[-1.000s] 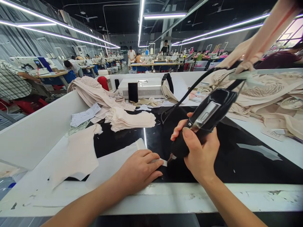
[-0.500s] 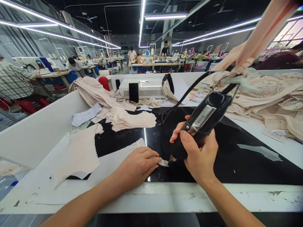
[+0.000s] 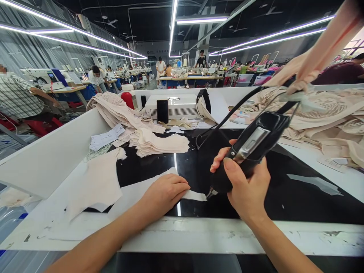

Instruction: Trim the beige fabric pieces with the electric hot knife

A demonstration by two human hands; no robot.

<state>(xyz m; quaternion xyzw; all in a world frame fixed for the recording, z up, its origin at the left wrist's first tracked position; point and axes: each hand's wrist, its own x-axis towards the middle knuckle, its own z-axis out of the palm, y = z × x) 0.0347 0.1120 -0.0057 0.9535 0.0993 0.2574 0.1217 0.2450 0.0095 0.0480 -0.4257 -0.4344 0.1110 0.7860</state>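
My right hand [image 3: 248, 189] is wrapped round a black corded hand tool [image 3: 250, 146] with a silver lever and a narrow metal tip. That tip meets the right end of a white fabric strip [image 3: 196, 195] on the glossy black work surface [image 3: 199, 167]. My left hand [image 3: 165, 190] presses down on the strip, fingers close together and bent, thumb hidden. From beneath this hand the strip's end sticks out to the right. A larger pale cloth piece [image 3: 136, 194] extends left under my wrist and forearm.
A stack of cut beige pieces [image 3: 162, 142] lies behind my left hand, and a flat beige piece [image 3: 98, 180] at left. Lace garments [image 3: 318, 117] are heaped at right. A phone [image 3: 162, 111] leans against a white box [image 3: 182, 107]. Twisted cloth [image 3: 318, 57] hangs above the tool.
More of the strip now shows beyond my left fingertips. The tool and my right hand have shifted slightly right, its tip still at the strip's end. The whole view has also shifted a little.
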